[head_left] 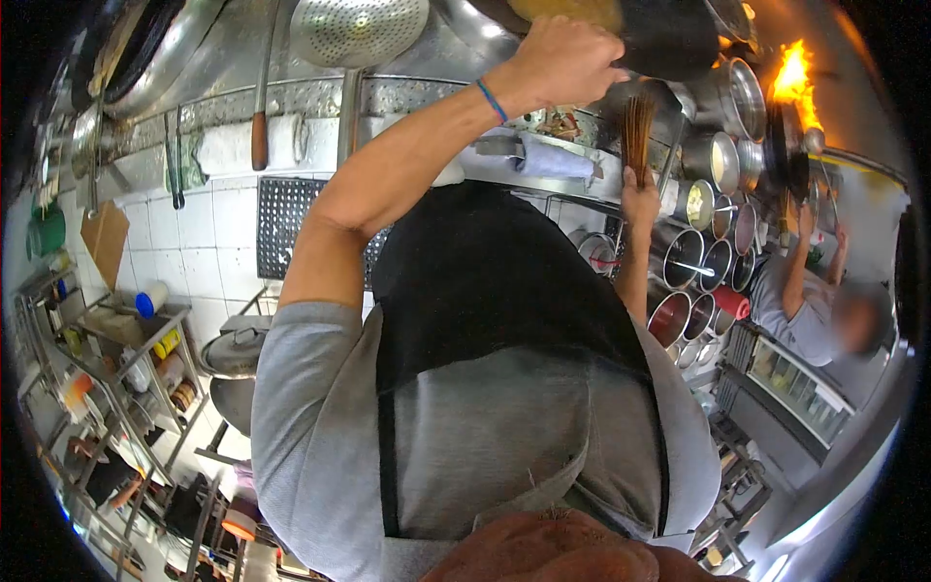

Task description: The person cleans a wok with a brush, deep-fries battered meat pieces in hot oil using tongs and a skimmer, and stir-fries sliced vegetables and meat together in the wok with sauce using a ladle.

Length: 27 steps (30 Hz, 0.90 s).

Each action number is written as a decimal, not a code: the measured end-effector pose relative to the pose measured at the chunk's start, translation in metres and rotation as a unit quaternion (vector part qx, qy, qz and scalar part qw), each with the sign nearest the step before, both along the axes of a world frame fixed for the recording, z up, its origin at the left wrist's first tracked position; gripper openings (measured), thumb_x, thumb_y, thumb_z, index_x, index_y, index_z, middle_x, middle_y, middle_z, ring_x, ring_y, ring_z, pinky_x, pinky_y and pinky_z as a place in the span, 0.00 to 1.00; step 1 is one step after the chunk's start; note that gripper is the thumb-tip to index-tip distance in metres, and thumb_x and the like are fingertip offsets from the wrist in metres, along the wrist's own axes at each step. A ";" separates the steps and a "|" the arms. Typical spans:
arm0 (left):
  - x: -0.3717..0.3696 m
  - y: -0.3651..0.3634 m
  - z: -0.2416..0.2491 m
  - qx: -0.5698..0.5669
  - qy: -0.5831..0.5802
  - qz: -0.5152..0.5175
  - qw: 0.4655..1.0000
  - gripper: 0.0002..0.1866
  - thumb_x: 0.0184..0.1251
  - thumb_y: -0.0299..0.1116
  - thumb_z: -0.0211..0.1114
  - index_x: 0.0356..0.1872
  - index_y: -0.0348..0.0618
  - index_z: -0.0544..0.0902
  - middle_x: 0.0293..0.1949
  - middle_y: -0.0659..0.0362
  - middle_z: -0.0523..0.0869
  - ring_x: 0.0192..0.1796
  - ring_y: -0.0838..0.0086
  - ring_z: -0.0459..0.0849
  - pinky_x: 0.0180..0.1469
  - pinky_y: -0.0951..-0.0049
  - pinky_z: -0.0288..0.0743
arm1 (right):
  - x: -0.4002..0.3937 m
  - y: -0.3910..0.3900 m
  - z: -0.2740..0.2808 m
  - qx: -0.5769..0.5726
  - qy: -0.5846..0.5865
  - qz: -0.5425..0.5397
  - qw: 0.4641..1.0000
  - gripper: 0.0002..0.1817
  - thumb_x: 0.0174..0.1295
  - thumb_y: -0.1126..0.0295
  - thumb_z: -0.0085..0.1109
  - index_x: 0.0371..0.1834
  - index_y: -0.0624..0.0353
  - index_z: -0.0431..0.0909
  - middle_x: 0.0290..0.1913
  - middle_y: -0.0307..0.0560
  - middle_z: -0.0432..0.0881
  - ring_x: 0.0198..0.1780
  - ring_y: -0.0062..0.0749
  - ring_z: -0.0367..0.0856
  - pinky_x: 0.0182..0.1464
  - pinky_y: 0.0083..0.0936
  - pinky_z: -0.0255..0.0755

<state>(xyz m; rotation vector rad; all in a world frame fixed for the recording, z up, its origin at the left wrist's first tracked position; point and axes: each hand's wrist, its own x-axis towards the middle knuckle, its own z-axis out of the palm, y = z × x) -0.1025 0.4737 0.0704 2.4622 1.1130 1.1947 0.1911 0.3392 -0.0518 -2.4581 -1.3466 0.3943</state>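
Note:
My left hand point(574, 60), with a blue band on its wrist, is closed at the near edge of a dark wok point(669, 39). The exact grip is hidden behind the fingers. Yellowish contents point(567, 12) show beside the hand at the top of the view. Lower and to the right, my right hand point(640, 199) is wrapped round the base of a bamboo wok brush point(636, 131). Its bristles point up toward the stove, beneath the wok. A folded cloth point(558, 160) lies on the counter ledge between my arms.
A perforated skimmer point(359, 29) and a wooden-handled tool point(260, 136) lie to the left. Several metal pots point(676, 247) crowd the right. Beyond them, a co-worker point(800, 301) stands by another wok point(787, 150) with tall flames point(795, 82). A black perforated mat point(286, 228) is below left.

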 end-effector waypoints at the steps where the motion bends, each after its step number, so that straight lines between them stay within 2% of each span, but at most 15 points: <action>1: -0.005 0.000 0.003 0.001 -0.017 0.004 1.000 0.20 0.58 0.52 0.69 0.22 0.43 0.84 0.21 0.49 0.84 0.26 0.51 0.85 0.29 0.52 0.77 | 0.005 0.001 -0.011 0.019 -0.025 0.008 0.999 0.33 0.65 0.45 0.58 0.67 0.56 0.74 0.53 0.62 0.84 0.57 0.56 0.82 0.58 0.39 0.73; 4: -0.024 -0.006 0.020 -0.024 -0.087 -0.002 0.996 0.17 0.59 0.43 0.69 0.24 0.38 0.81 0.26 0.46 0.84 0.31 0.49 0.84 0.33 0.53 0.76 | -0.001 -0.002 -0.008 0.012 -0.011 0.023 1.000 0.34 0.65 0.45 0.58 0.67 0.57 0.73 0.51 0.61 0.84 0.55 0.56 0.83 0.56 0.41 0.74; 5: -0.025 -0.006 0.018 -0.020 -0.114 0.003 0.993 0.17 0.59 0.43 0.69 0.23 0.38 0.80 0.25 0.46 0.83 0.30 0.49 0.84 0.33 0.52 0.76 | 0.005 -0.002 -0.019 0.002 -0.042 0.017 0.999 0.34 0.66 0.44 0.56 0.69 0.54 0.71 0.50 0.63 0.84 0.53 0.60 0.83 0.54 0.43 0.75; 8: -0.024 -0.003 0.013 -0.003 -0.196 0.019 0.980 0.18 0.59 0.42 0.69 0.20 0.39 0.77 0.23 0.47 0.82 0.28 0.50 0.83 0.31 0.53 0.75 | -0.015 -0.001 -0.006 -0.037 -0.114 0.002 0.993 0.35 0.66 0.43 0.55 0.70 0.53 0.70 0.51 0.66 0.83 0.53 0.64 0.82 0.54 0.45 0.75; 11: -0.024 -0.003 0.016 0.003 -0.266 0.046 0.963 0.19 0.58 0.41 0.71 0.19 0.39 0.75 0.21 0.48 0.80 0.25 0.51 0.82 0.28 0.55 0.73 | -0.017 -0.002 -0.005 -0.032 -0.113 0.009 0.993 0.36 0.66 0.42 0.54 0.71 0.52 0.69 0.51 0.68 0.82 0.54 0.66 0.81 0.54 0.47 0.75; 14: -0.025 0.000 0.029 0.008 -0.319 0.083 0.944 0.20 0.56 0.40 0.73 0.18 0.39 0.74 0.20 0.48 0.79 0.23 0.52 0.80 0.26 0.57 0.71 | -0.011 -0.003 -0.008 -0.026 -0.105 0.017 0.994 0.36 0.66 0.42 0.54 0.71 0.54 0.69 0.52 0.68 0.82 0.55 0.66 0.80 0.56 0.47 0.73; 17: -0.029 0.010 0.040 0.038 -0.371 0.096 0.923 0.21 0.56 0.38 0.74 0.15 0.39 0.73 0.17 0.47 0.76 0.21 0.50 0.77 0.24 0.58 0.69 | 0.003 -0.001 -0.016 -0.002 -0.101 0.044 0.994 0.36 0.66 0.44 0.56 0.71 0.53 0.68 0.53 0.64 0.83 0.52 0.61 0.84 0.50 0.43 0.78; 20: -0.030 0.021 0.048 0.074 -0.411 0.124 0.900 0.22 0.57 0.37 0.74 0.15 0.37 0.72 0.16 0.46 0.76 0.20 0.51 0.77 0.24 0.60 0.68 | 0.034 0.002 -0.036 0.037 -0.028 0.054 0.997 0.33 0.67 0.48 0.58 0.70 0.56 0.71 0.45 0.59 0.86 0.40 0.46 0.87 0.32 0.35 0.80; 21: -0.031 0.022 0.052 0.060 -0.436 0.116 0.891 0.21 0.57 0.36 0.74 0.16 0.35 0.73 0.16 0.46 0.76 0.18 0.54 0.77 0.23 0.62 0.69 | 0.037 0.002 -0.031 0.030 0.072 0.021 0.997 0.31 0.67 0.48 0.58 0.66 0.57 0.73 0.41 0.56 0.86 0.36 0.43 0.86 0.29 0.34 0.78; 23: -0.031 0.022 0.058 0.017 -0.468 0.108 0.877 0.21 0.58 0.37 0.74 0.16 0.34 0.74 0.16 0.45 0.76 0.18 0.55 0.76 0.23 0.63 0.68 | 0.036 0.002 -0.001 0.011 0.270 -0.040 0.962 0.27 0.69 0.48 0.57 0.58 0.60 0.79 0.34 0.52 0.85 0.28 0.37 0.84 0.22 0.32 0.74; 24: -0.030 0.023 0.060 -0.005 -0.483 0.106 0.869 0.21 0.58 0.37 0.74 0.17 0.34 0.74 0.16 0.45 0.76 0.17 0.55 0.76 0.23 0.64 0.68 | 0.020 0.001 0.026 0.028 0.362 -0.076 0.929 0.23 0.71 0.50 0.55 0.50 0.61 0.79 0.29 0.44 0.81 0.20 0.23 0.77 0.12 0.21 0.63; 27: -0.025 0.026 0.059 0.023 -0.459 0.109 0.882 0.21 0.60 0.37 0.72 0.16 0.33 0.74 0.16 0.43 0.75 0.17 0.54 0.75 0.22 0.64 0.68 | 0.027 0.010 0.073 0.062 0.448 -0.091 0.887 0.19 0.70 0.52 0.55 0.47 0.59 0.76 0.31 0.45 0.82 0.21 0.26 0.79 0.13 0.21 0.67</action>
